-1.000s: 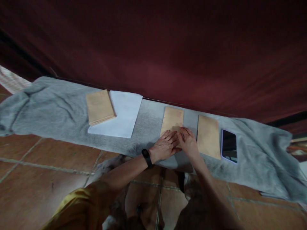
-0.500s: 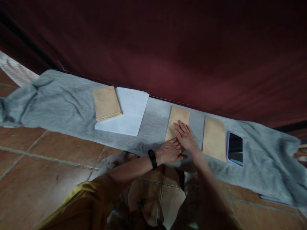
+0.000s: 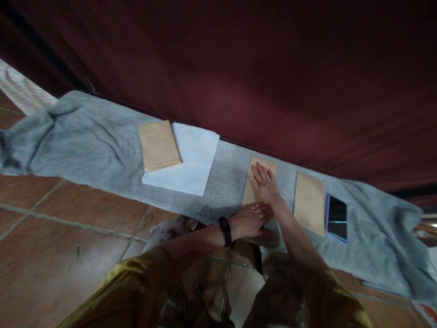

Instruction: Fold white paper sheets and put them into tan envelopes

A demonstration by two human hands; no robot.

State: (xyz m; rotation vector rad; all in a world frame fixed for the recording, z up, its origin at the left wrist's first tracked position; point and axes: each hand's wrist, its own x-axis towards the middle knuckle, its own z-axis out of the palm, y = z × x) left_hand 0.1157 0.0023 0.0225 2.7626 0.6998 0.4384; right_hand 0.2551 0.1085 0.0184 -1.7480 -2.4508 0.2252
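Observation:
A brown paper envelope [image 3: 248, 195] lies on the grey cloth in front of me, partly covered by both hands. My right hand [image 3: 266, 183] rests flat on its upper part, fingers stretched toward the far end. Across its near end lies my left hand [image 3: 251, 221], palm down with fingers extended, a black band on the wrist. To the right is another brown envelope [image 3: 309, 203], lying flat and untouched. On the left, a stack of brown envelopes [image 3: 159, 146] sits on white paper sheets [image 3: 196, 157].
A phone [image 3: 337, 218] with a purple edge lies right of the second envelope. The grey cloth [image 3: 82, 136] covers a long narrow surface against a dark red hanging fabric [image 3: 218, 82]. Brown floor tiles [image 3: 85, 209] show below.
My right hand has slid farther up the envelope, away from my left hand, which stays at the near end. The view has shifted slightly.

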